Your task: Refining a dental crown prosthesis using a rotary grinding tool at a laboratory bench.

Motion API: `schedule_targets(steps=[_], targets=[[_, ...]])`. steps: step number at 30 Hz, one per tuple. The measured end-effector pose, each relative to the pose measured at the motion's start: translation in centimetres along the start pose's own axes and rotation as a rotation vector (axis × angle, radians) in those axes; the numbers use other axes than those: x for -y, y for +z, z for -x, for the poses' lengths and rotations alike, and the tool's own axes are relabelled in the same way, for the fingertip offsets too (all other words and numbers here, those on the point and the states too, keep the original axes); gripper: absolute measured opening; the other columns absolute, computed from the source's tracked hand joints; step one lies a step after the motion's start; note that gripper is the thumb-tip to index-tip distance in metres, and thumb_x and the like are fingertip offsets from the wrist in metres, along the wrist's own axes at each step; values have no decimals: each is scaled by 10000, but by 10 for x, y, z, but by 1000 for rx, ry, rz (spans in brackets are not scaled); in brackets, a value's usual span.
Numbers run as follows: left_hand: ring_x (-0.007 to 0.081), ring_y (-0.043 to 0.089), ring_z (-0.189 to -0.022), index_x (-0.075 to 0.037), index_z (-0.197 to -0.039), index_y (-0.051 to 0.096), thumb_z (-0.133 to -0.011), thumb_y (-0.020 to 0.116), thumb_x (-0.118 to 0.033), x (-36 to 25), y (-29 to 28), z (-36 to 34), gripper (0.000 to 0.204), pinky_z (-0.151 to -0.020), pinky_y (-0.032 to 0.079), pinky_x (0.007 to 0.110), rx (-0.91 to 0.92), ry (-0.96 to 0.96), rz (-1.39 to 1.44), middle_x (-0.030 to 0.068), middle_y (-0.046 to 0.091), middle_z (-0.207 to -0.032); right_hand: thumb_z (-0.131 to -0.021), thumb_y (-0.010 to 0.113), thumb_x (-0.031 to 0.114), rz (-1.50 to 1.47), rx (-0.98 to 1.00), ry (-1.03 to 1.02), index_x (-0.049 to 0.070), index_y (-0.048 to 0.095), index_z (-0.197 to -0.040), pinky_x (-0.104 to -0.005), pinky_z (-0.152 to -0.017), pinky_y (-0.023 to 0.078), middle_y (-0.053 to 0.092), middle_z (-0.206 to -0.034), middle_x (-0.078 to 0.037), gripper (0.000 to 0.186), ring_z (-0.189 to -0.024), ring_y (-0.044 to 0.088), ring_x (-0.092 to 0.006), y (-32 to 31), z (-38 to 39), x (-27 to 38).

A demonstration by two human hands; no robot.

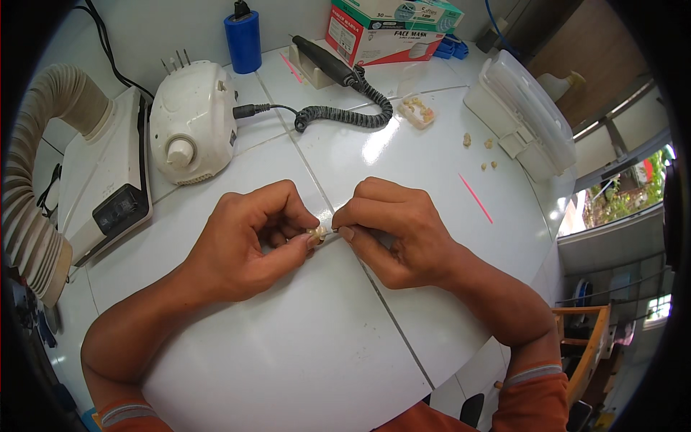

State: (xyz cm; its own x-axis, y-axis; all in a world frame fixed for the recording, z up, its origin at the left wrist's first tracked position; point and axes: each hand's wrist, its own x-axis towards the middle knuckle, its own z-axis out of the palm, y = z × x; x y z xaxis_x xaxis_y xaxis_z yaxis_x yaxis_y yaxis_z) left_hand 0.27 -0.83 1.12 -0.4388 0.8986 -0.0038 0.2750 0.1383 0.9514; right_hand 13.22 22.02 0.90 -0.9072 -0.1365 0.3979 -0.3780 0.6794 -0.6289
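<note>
Over the middle of the white tiled table, my two hands meet almost fingertip to fingertip. My left hand [248, 241] pinches a small cream-coloured, tooth-like piece [317, 232] between thumb and index finger, its other fingers curled in. From the right, my right hand [403, 234] closes thumb and index finger on a thin grey metal-looking tool [333, 231], whose tip reaches the piece. Most of that tool is hidden by the fingers, so its exact kind does not show.
A white control box [191, 119] stands at the back left, wired to a black rotary handpiece [324, 61] on a holder. Left is a dust extractor [108, 173] with a ribbed hose. Cream pieces [467, 140] lie near a lidded plastic box [515, 119]; mask boxes [389, 32] stand behind.
</note>
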Motion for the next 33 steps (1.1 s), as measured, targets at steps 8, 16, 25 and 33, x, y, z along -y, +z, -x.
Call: schedule_targets(steps=[8,16,25,33], targets=[[58,687,-865,12,-1098,710,-1010,743,-43,-1,1,-1,109,-755,527,231,1,18,11,35,765,-961,-875,702,-60,-16,-2,22,18,739,-984,-378,-606,461,577,-832,-95,139,-679,586,-249,-1,3,-2],[45,642,-803,2,-1133,737,-973,799,-40,1,2,-1,177,-704,490,225,-9,82,-17,8,730,-907,-886,740,-69,-10,-4,-14,2,768,-980,-330,-603,460,605,-835,-64,120,-682,595,-175,1,1,-2],[38,616,-727,-33,-1093,738,-944,879,-76,2,4,-1,210,-652,470,230,-4,104,-52,-10,713,-836,-889,757,-46,14,66,-33,22,738,-999,-388,-624,473,591,-845,-92,131,-730,599,-261,-2,3,0],[38,657,-771,-23,-1088,689,-944,839,-57,1,4,-2,211,-669,500,224,-57,71,-15,12,741,-894,-933,730,-46,-50,8,31,20,740,-1024,-354,-589,471,660,-858,-96,113,-660,627,-224,-5,0,0]])
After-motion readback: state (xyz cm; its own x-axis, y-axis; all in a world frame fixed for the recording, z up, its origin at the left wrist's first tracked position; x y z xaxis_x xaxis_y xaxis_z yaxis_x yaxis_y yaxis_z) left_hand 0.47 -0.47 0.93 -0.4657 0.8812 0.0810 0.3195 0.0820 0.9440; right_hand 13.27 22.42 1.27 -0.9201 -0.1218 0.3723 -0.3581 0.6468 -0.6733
